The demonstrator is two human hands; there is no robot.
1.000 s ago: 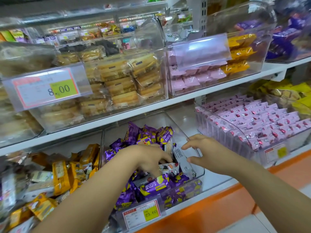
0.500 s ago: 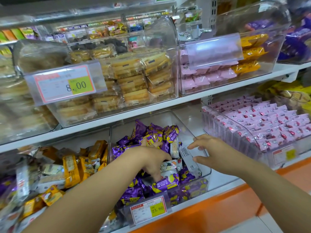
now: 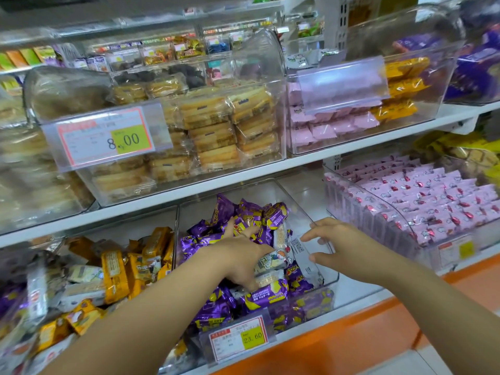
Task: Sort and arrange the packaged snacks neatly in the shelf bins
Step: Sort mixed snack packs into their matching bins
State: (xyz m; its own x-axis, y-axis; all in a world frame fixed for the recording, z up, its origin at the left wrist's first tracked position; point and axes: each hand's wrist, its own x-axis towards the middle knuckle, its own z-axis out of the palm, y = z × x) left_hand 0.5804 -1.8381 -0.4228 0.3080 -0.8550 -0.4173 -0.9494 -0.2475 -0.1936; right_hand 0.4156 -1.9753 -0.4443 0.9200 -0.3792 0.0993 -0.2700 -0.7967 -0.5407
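Lying among purple packets (image 3: pixel 260 295), a white packet (image 3: pixel 273 262) touches the left hand (image 3: pixel 239 257).

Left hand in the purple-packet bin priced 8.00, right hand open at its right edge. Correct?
No: the head view shows the price tag on the purple-packet bin reads 23.60, not 8.00. Left hand is in the bin, right hand open at its right edge.

Brightness: bright, even shop light from above; shadows faint and soft.
Glare: pale sheen on the domed clear bin (image 3: pixel 266 63) and the blank label holder (image 3: pixel 341 82), upper half.
Blur: left edge and upper right corner smeared; centre sharper.
Distortion: the white shelf edge (image 3: pixel 243 182) tilts and bows toward the sides.
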